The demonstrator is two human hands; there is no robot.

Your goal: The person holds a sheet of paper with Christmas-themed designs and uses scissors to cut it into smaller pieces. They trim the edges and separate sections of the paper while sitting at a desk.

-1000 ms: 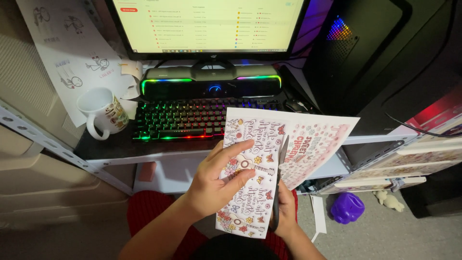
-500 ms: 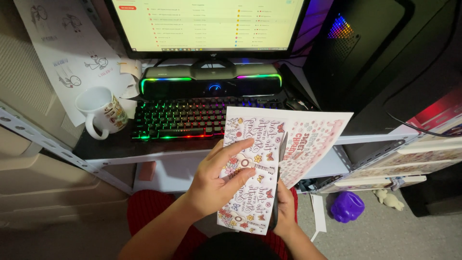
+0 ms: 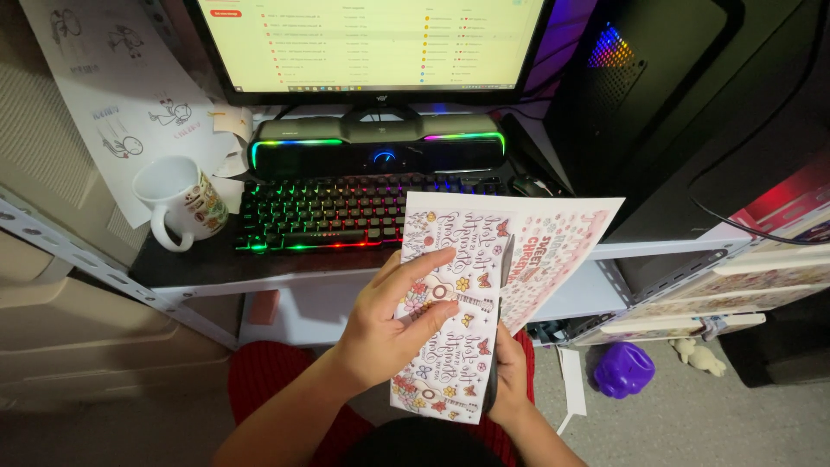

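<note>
Closest to me, my left hand (image 3: 385, 333) lies flat-fingered across the front printed sheet (image 3: 450, 303), thumb tucked behind its edge, pinching it. My right hand (image 3: 510, 380) is mostly hidden behind the paper (only the lower palm and wrist show), so I cannot tell how it grips; it seems to support the sheets from behind. A second sheet (image 3: 562, 246) fans out to the right, its lower part covered by the first. Beyond them sits the backlit keyboard (image 3: 333, 212), its near right corner hidden by paper, a white mug (image 3: 177, 199) to its left, then a glowing speaker bar (image 3: 376, 147) and a monitor (image 3: 372, 43) cut off at the top.
</note>
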